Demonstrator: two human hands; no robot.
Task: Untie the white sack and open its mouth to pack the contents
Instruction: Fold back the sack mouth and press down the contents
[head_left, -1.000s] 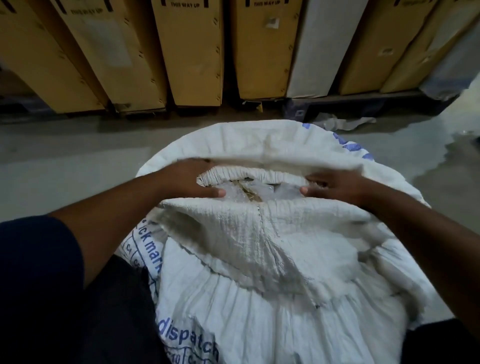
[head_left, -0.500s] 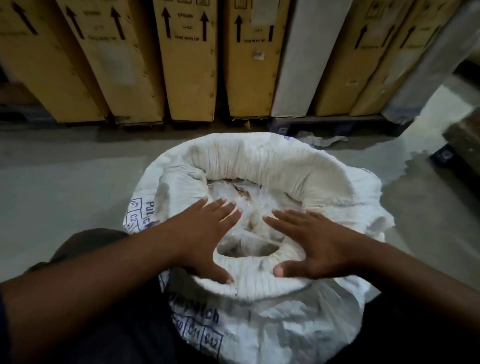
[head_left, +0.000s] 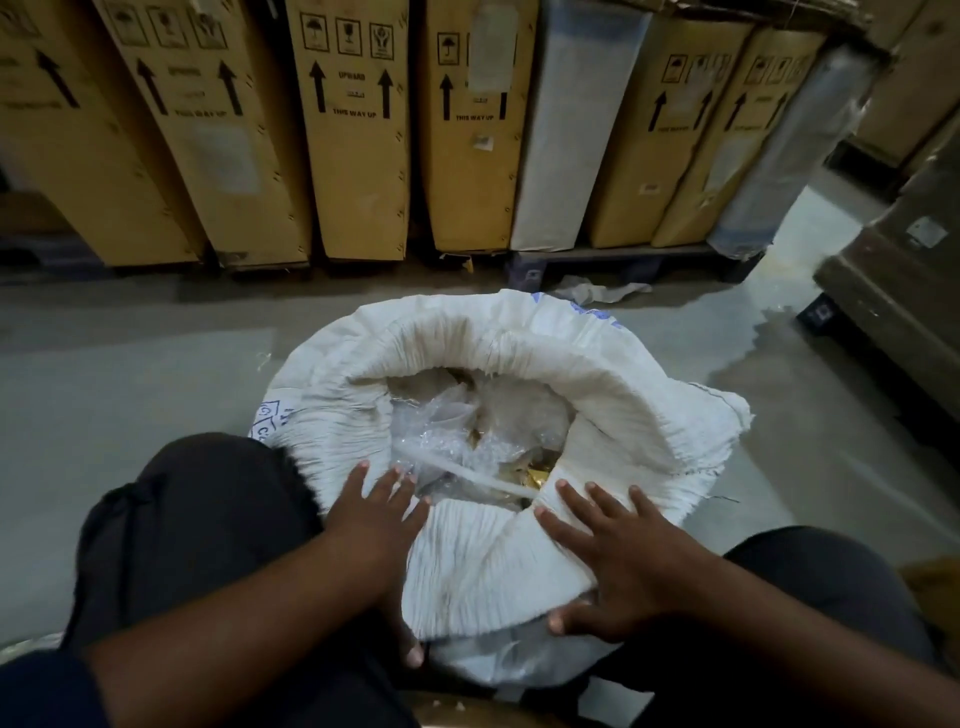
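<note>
- The white sack (head_left: 498, 415) stands upright on the grey floor (head_left: 130, 395), between the person's knees and well short of the row of cardboard cartons (head_left: 358, 130) along the floor's far edge.
- Its mouth is already unfastened and rolled back into a thick cuff; no tie is visible. Crumpled clear plastic wrapping (head_left: 447, 431) and a bit of something golden show inside.
- The left hand (head_left: 379, 525) lies flat, fingers spread, on the near-left part of the cuff. It is pressing, not gripping.
- The right hand (head_left: 623, 561) is also splayed over the near-right part of the cuff, thumb tucked under the fold's lower edge; it holds nothing closed in its fingers.
- The step in hand seems to be rolling the near rim down and outward. It would go best with both palms pushing evenly, so the cuff stays level and the opening stays round.
- The far-right corner of the cuff juts out unevenly and probably needs the same flattening.
- The sack's long axis runs vertically, mouth pointing straight up toward the camera, base on the floor.
</note>
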